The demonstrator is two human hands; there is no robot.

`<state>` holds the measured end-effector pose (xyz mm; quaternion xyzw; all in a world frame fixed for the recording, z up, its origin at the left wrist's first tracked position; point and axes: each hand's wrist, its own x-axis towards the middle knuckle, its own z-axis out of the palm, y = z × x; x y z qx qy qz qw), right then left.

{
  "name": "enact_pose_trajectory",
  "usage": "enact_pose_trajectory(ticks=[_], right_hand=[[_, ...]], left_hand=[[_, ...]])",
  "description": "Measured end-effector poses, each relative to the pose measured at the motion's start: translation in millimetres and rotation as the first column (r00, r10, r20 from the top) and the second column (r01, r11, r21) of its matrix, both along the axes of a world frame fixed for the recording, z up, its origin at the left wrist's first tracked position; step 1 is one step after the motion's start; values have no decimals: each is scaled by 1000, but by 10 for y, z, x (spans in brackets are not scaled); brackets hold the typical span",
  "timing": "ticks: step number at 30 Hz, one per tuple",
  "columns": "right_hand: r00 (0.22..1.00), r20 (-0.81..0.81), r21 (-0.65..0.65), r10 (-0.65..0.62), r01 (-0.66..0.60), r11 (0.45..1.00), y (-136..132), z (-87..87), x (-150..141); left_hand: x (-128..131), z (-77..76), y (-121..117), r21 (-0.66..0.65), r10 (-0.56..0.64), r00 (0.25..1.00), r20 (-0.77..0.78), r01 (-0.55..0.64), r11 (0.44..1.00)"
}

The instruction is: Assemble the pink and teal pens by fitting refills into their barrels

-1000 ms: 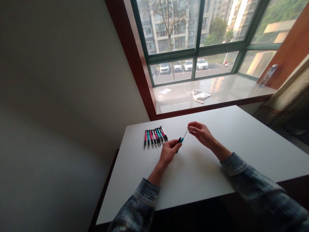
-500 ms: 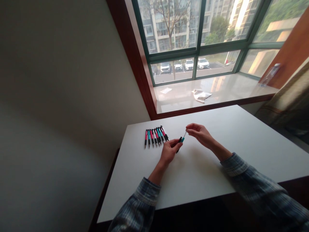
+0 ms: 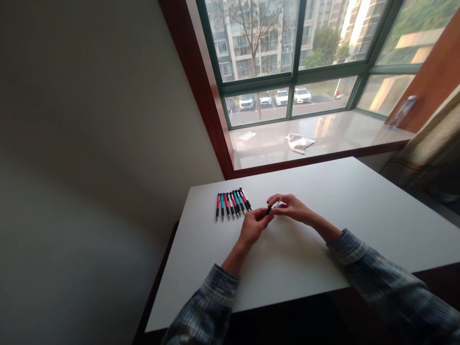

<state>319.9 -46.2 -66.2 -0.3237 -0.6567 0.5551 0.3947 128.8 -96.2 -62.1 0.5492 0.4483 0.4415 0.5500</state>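
One slim black pen (image 3: 268, 211) sits between the person's two hands, a thin pale rod (image 3: 279, 200) rising from its upper end. Its long axis tilts, with the rod pointing toward about 1 o'clock. The left hand (image 3: 253, 226) is curled narrowly around the pen's barrel, its forearm coming in from about 7 o'clock. The right hand (image 3: 291, 208) reaches in from about 4 o'clock, with its fingertips (image 3: 275, 202) pinched narrowly at the rod, just above the barrel; the grip is small in view, so the exact finger placement is hard to read. Two blue plaid shirt sleeves (image 3: 219, 292) cover the forearms. At about 10 o'clock from the left hand, just beside it, nine slim pink, teal and white pens (image 3: 233, 205) lie side by side on a white rectangular table (image 3: 305, 268).
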Motion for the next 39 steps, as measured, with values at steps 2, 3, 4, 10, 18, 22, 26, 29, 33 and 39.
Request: enact_pose_trajectory(ticks=[2, 3, 4, 10, 18, 22, 26, 29, 33, 39], right_hand=[[999, -41, -13, -14, 13, 1000, -3, 32, -1], [995, -90, -28, -39, 37, 999, -1, 61, 10], [984, -160, -53, -78, 70, 996, 5, 97, 34], [811, -451, -271, -372, 273, 923, 143, 241, 365], [943, -14, 56, -332, 332, 942, 128, 11, 243], [940, 24, 150, -341, 334, 931, 102, -1, 206], [915, -101, 51, -391, 397, 916, 130, -7, 266], [912, -126, 25, -391, 396, 918, 143, -18, 293], [929, -93, 73, -358, 365, 928, 139, -23, 282], [941, -70, 91, -330, 336, 937, 129, -17, 262]], left_hand=[[0, -23, 5, 1, 4, 1000, 4, -4, 1000], [-1, -34, 8, -4, 15, 1000, 6, -15, 1000], [-2, -44, 9, -10, 30, 1000, 8, -30, 1000], [-32, -41, 33, 45, 164, 979, 123, -171, 984], [-155, -32, 68, 374, 437, 892, -114, -369, 851], [-181, -10, 38, 555, 551, 773, -313, -322, 767], [-179, -5, 34, 613, 590, 729, -346, -300, 731], [-175, -14, 40, 606, 591, 727, -349, -306, 734], [-176, -25, 42, 596, 586, 729, -354, -307, 742], [-175, -17, 30, 598, 577, 737, -353, -296, 745]])
